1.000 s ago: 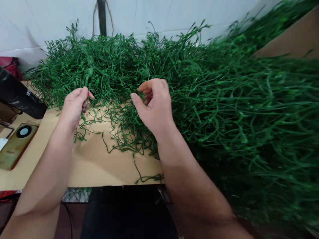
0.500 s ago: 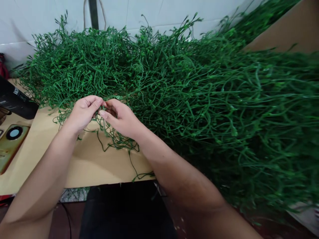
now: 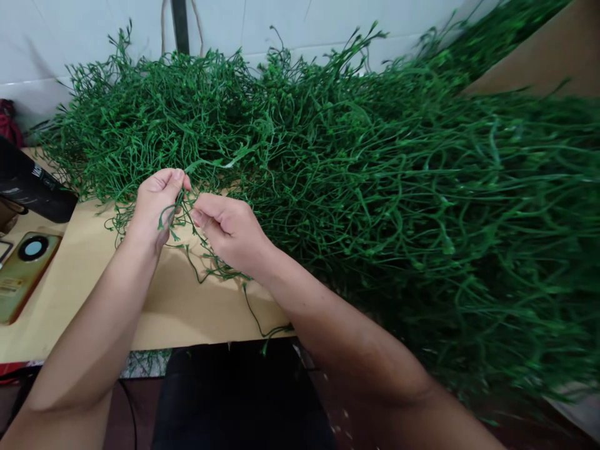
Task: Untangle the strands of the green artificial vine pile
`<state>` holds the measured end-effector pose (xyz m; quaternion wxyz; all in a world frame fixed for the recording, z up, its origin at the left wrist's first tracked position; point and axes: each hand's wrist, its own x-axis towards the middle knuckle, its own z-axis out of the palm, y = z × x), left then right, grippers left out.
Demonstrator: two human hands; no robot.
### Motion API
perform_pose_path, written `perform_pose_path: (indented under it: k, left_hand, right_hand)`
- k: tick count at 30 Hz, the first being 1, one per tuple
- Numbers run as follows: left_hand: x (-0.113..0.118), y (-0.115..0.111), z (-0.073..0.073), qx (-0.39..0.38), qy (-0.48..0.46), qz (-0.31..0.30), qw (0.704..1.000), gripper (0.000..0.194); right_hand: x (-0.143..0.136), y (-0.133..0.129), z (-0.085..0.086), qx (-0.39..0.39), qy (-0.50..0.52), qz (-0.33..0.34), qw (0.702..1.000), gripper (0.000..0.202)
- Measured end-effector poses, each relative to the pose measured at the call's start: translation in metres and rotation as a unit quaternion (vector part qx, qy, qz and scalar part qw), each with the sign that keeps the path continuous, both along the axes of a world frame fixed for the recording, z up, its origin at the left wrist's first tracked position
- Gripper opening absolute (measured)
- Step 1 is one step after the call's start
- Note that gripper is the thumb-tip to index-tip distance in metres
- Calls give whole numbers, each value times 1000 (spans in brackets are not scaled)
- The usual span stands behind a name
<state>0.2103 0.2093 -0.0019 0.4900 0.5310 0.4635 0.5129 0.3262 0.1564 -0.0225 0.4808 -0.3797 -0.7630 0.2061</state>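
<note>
My left hand (image 3: pixel 158 199) is closed, thumb against the fingers, on a thin green plant stem (image 3: pixel 210 164) with small forked tips; part of it trails right toward the heap. Just to its right, my right hand (image 3: pixel 234 232) has its thumb and fingers pinched together, with thin green strands running to the fingertips. Whether both hands grip the same piece I cannot tell. A loose tangle of stems (image 3: pixel 199 275) lies on the tan board beneath them. Behind and to the right rises a large heap of similar green stems (image 3: pixel 375 187).
The tan board (image 3: pixel 187 322) lies under the hands, its front edge close to my lap. On the left are a black bottle (image 3: pixel 35 181) lying tilted and a phone (image 3: pixel 28 275). A brown cardboard flap (image 3: pixel 539 56) stands back right, with a white tiled wall (image 3: pixel 281 25) behind.
My hands, close together before, have moved apart. The left has risen slightly with the green stem; the right has shifted a little to the right.
</note>
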Motion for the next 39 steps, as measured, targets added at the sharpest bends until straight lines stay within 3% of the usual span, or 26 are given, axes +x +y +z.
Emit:
perform_pose_path:
  k: [9, 18, 20, 23, 26, 30, 34, 35, 37, 39]
  left_hand:
    - [-2, 11, -2, -29, 15, 27, 999, 30]
    - [-9, 11, -12, -75, 17, -47, 996, 25]
    - [-7, 11, -15, -80, 15, -76, 994, 25]
    - [-3, 9, -16, -79, 6, -107, 991, 23]
    - [5, 5, -14, -68, -10, -88, 994, 25]
    - [8, 7, -9, -100, -31, -53, 993, 27]
    - [-22, 21, 1, -105, -93, 170, 975, 26]
    - [-31, 22, 4, -92, -106, 187, 972, 27]
    - [-43, 22, 10, -84, -129, 135, 979, 26]
    - [-42, 17, 11, -72, -101, 60, 990, 26]
  right_hand:
    - [-4, 4, -5, 26, -17, 1, 1000, 27]
    - [7, 15, -9, 58, 100, -118, 986, 23]
    - [9, 12, -7, 43, 117, -104, 987, 25]
    - [6, 7, -4, 9, 121, -26, 992, 31]
    - [1, 8, -3, -34, 132, 32, 990, 38]
    - [-4, 1, 4, -78, 177, 20, 981, 42]
    - [-11, -24, 12, -89, 134, 152, 975, 37]
    - [-12, -29, 13, -84, 100, 175, 976, 34]
    - [-13, -29, 13, -67, 46, 153, 985, 30]
    - [-11, -20, 9, -64, 52, 56, 995, 27]
